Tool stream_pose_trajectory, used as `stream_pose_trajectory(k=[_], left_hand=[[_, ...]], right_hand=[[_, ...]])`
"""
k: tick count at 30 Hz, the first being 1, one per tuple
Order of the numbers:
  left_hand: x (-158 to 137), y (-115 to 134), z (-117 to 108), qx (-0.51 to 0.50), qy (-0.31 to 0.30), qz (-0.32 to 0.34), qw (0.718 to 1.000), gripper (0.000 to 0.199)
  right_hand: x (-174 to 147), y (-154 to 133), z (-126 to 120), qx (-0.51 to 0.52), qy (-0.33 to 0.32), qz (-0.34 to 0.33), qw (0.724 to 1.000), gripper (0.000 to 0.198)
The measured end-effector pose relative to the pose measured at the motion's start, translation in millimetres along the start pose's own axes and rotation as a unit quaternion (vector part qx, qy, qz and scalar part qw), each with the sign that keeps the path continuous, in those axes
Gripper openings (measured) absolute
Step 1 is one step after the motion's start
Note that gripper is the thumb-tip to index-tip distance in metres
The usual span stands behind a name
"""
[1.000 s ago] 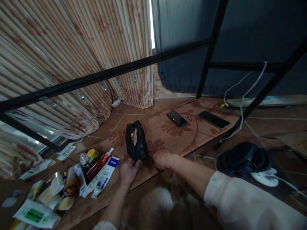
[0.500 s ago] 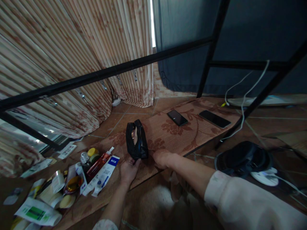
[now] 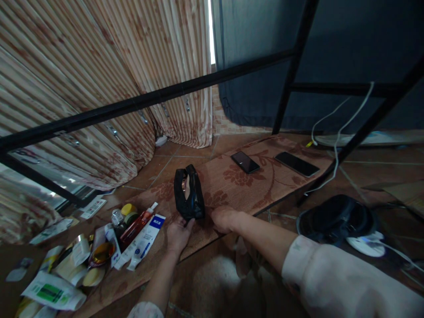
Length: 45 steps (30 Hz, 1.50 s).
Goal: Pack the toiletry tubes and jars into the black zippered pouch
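Observation:
A small black zip pouch (image 3: 195,196) stands on the patterned mat, its top gaping and a light lining showing. Something copper-coloured is partly visible inside. My left hand (image 3: 178,234) grips the pouch's near end between thumb and fingers. Just right of the pouch, my right hand (image 3: 223,219) is low over the mat with its fingers curled in. Shadow hides its fingertips, so whatever they hold, if anything, is unclear. Left of the pouch lie a white and blue tube (image 3: 147,240) and a red bottle with a pump top (image 3: 134,229).
More toiletries, including a white and green tube (image 3: 53,291), are heaped at left. Two phones, one nearer (image 3: 245,162) and one farther right (image 3: 296,164), lie on the mat (image 3: 238,190). A black metal frame (image 3: 185,86) crosses behind. A dark cap (image 3: 336,218) and white cable (image 3: 336,150) are at right.

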<state>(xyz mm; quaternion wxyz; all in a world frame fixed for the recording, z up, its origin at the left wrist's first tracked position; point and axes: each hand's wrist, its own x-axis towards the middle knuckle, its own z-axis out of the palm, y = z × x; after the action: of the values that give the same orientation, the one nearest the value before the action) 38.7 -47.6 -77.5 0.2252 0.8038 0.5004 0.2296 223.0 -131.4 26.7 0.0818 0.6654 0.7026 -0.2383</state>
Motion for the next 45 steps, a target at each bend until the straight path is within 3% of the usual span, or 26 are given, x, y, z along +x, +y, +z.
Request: stream_pose_trajectory(k=[10,22,45], left_hand=[[0.2,-1.7,0.6,0.014,0.006,-0.014,1.000,0.026],[-1.1,-1.0,0.1,-0.002,-0.006,-0.024,1.000,0.024],[-5.3,7.7,-3.9,0.008,-0.009,-0.028,1.000,0.019]], right_hand=[[-6.1,-2.8,-6.3,-0.007,-0.008,0.006,1.000,0.047],[-3.5,-2.5,-5.0,-0.037,-0.011,-0.001,0.999,0.054],[-5.8,-2.2,-5.4,-0.043,-0.019,0.001,0.999,0.047]])
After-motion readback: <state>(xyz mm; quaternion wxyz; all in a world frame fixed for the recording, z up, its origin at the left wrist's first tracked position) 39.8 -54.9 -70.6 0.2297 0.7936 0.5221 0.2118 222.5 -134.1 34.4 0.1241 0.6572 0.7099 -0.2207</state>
